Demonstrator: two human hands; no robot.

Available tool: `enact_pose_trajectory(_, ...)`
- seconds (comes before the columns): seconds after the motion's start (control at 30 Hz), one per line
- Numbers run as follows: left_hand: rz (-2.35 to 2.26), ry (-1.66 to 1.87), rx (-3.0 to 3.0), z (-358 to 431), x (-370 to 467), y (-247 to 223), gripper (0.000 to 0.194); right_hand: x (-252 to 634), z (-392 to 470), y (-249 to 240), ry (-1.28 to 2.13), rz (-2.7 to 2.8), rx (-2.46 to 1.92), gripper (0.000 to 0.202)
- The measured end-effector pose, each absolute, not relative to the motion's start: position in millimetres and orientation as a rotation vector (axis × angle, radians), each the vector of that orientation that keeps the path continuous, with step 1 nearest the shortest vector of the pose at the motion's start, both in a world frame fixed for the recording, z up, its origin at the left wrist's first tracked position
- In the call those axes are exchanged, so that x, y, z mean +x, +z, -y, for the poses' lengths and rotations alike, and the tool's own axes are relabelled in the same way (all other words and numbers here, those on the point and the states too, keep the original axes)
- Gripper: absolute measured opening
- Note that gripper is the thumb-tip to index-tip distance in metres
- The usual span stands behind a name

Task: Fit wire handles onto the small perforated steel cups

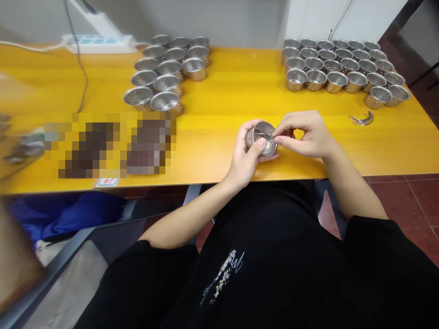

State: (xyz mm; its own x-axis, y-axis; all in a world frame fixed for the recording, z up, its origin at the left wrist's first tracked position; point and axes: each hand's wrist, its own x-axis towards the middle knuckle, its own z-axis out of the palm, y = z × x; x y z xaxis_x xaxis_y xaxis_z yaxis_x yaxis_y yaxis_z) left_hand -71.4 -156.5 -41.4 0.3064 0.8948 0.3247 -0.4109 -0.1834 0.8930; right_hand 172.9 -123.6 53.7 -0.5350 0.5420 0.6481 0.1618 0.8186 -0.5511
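Note:
My left hand (245,153) is wrapped round a small perforated metal cup (264,124), its thumb over the rim. The cup is tilted so that its mouth faces me. With finger and thumb, my right hand (305,132) pinches one end of a thin metal wire (263,134) at the cup's right rim. The wire reaches across the mouth; whether its far end is fixed to the cup I cannot tell. Off to the right lies a small bunch of curved thin wires (361,119) on the yellow table (212,151).
Perforated cups (336,81) stand in rows at the back right. Another group of cups (168,84) stands left of centre. A power strip (99,43) with cables lies at the back left. Two blurred-out dark objects (147,146) lie front left. Another person's arm (17,256) shows at the left edge.

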Motion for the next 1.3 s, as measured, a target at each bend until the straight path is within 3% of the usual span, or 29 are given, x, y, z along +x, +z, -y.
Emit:
enact_pose_trajectory(0.13, -0.519, 1.260, 1.232, 157.5, -71.4, -36.9, 0.065, 172.2, 125.3, 55.1, 0.572, 2.125, -0.460, 0.024)
enact_pose_trajectory(0.4, -0.470, 1.237, 1.231, 154.3, -70.6, -35.8, 0.056, 172.5, 133.2, 60.7, 0.757, 2.165, -0.515, 0.030)
enact_pose_trajectory(0.63, -0.463, 1.273, 1.280, 152.1, -70.9, -35.6, 0.059, 174.8, 129.6, 55.6, 0.767, 2.170, -0.474, 0.024)
enact_pose_trajectory(1.1, -0.506, 1.293, 1.380, 153.1, -70.9, -39.5, 0.072, 174.6, 133.5, 58.3, 0.853, 2.160, -0.576, 0.032)
enact_pose_trajectory(1.3, -0.512, 1.390, 1.501, 147.3, -71.9, -47.9, 0.069, 173.4, 134.8, 59.5, 0.847, 2.152, -0.591, 0.037)
